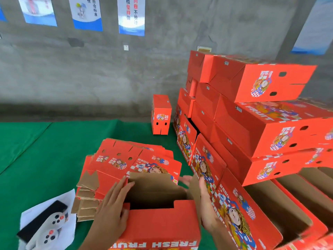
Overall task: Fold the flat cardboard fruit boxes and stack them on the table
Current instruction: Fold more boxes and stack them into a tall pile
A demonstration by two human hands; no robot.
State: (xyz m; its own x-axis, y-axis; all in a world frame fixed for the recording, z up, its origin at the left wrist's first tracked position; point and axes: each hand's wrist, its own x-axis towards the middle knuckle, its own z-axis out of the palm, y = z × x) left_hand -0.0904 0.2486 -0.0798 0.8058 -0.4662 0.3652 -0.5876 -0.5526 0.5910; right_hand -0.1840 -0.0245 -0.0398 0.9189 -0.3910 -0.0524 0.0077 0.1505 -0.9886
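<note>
Red printed boxes on a green table cover

The folded boxes are orange-red with a cartoon print and blue-and-white checks; the box being folded shows plain brown inside and white "FRESH FRUIT" lettering. The flat boxes match, brown at their flaps. The table cover is green, the wall grey, its posters white and blue.
</note>
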